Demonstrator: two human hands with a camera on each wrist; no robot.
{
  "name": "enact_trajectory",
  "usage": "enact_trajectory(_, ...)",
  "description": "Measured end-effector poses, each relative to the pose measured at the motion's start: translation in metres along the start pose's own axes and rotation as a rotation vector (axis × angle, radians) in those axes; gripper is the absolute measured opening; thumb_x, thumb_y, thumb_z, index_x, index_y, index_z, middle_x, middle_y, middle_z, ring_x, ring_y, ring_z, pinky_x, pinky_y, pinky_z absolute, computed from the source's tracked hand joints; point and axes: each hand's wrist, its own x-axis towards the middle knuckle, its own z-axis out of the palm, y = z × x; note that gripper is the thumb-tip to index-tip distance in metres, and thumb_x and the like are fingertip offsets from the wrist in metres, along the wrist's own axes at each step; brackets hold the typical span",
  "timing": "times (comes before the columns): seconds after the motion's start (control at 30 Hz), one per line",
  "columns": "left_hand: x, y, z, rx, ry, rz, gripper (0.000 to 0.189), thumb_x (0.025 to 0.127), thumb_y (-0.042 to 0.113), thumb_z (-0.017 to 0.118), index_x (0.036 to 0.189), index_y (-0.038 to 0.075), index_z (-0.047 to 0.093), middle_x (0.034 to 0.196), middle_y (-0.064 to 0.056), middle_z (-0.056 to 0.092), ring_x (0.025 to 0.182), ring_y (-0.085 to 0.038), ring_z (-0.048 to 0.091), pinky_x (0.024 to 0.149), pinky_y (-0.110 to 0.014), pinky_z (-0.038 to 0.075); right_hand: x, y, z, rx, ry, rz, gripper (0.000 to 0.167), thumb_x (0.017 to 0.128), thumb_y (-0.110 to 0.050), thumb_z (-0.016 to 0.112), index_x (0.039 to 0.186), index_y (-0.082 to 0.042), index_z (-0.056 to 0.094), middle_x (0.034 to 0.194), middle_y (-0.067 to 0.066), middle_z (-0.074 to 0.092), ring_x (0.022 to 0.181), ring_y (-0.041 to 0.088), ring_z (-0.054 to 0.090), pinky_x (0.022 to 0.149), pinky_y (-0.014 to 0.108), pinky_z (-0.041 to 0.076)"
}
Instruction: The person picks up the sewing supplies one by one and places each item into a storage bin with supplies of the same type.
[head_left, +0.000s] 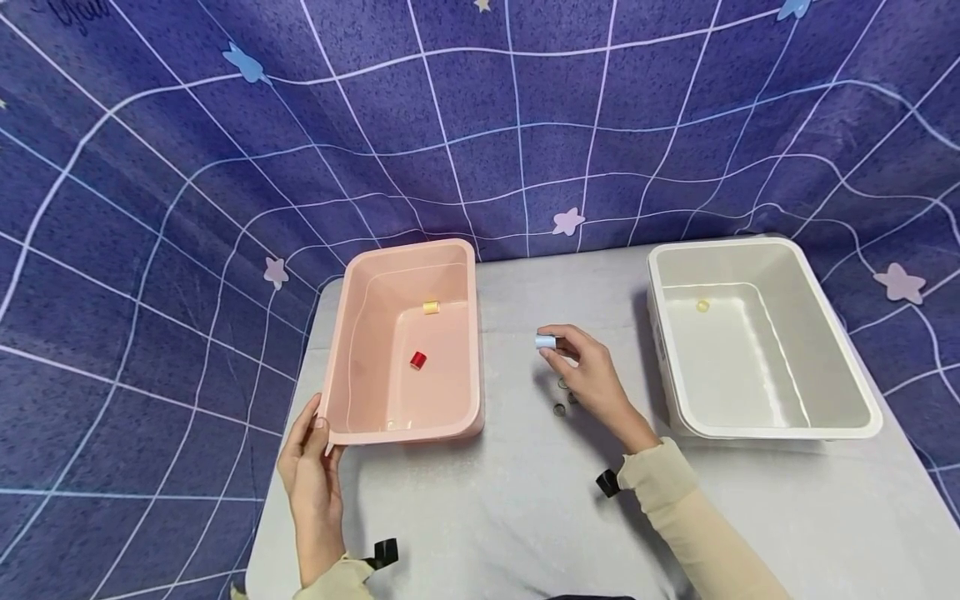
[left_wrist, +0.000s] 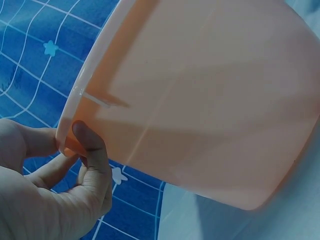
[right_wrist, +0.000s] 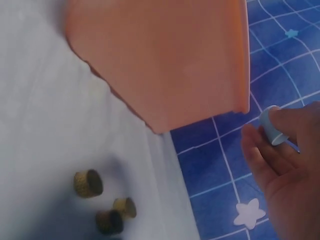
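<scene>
My left hand pinches the rim of the pink tub at its near left corner; the left wrist view shows the thumb on one side of the rim and fingers on the other. A yellow thread spool and a red thread spool lie inside this tub. Between the tubs, above the table, my right hand holds a light blue thread spool between thumb and fingers. Below that hand, three brass-coloured ridged thimble-like rings sit on the table, partly hidden by it in the head view.
To the right stands a white tub with a small yellowish ring-like piece inside. The grey-white table runs beneath both tubs. A blue curtain with grid lines and stars hangs behind and at the sides.
</scene>
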Motion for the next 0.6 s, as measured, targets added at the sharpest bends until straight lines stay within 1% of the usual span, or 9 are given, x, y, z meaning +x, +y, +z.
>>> enact_trajectory(0.17,-0.001,0.0,0.0,-0.002,-0.002,0.003,0.046,0.104,0.01,0.061,0.148,-0.002,0.054,0.117,-0.01,0.055,0.108,-0.016,0.071,0.082,-0.024,0.063,0.006,-0.009,0.005,0.001,-0.018,-0.039,0.029,0.096,-0.007,0.075,0.124,-0.006,0.072,0.118,0.014,0.075,0.106,0.03,0.074,0.097,0.039,0.061)
enact_trajectory(0.4,-0.001,0.001,0.0,0.01,-0.002,-0.002,0.045,0.105,0.01,0.061,0.148,-0.001,0.055,0.118,-0.01,0.055,0.11,-0.016,0.07,0.082,-0.023,0.063,0.015,-0.023,0.011,-0.05,-0.055,-0.077,0.03,0.096,-0.01,0.076,0.125,-0.008,0.072,0.117,0.011,0.076,0.106,0.027,0.074,0.097,0.038,0.061)
enact_trajectory(0.6,0.0,0.001,0.0,0.01,-0.002,-0.008,0.044,0.105,0.01,0.06,0.148,0.0,0.056,0.12,-0.01,0.055,0.111,-0.017,0.07,0.082,-0.023,0.063,0.025,-0.034,0.015,-0.088,-0.093,-0.111,0.029,0.097,-0.015,0.075,0.126,-0.009,0.071,0.118,0.006,0.076,0.107,0.023,0.073,0.099,0.039,0.06)
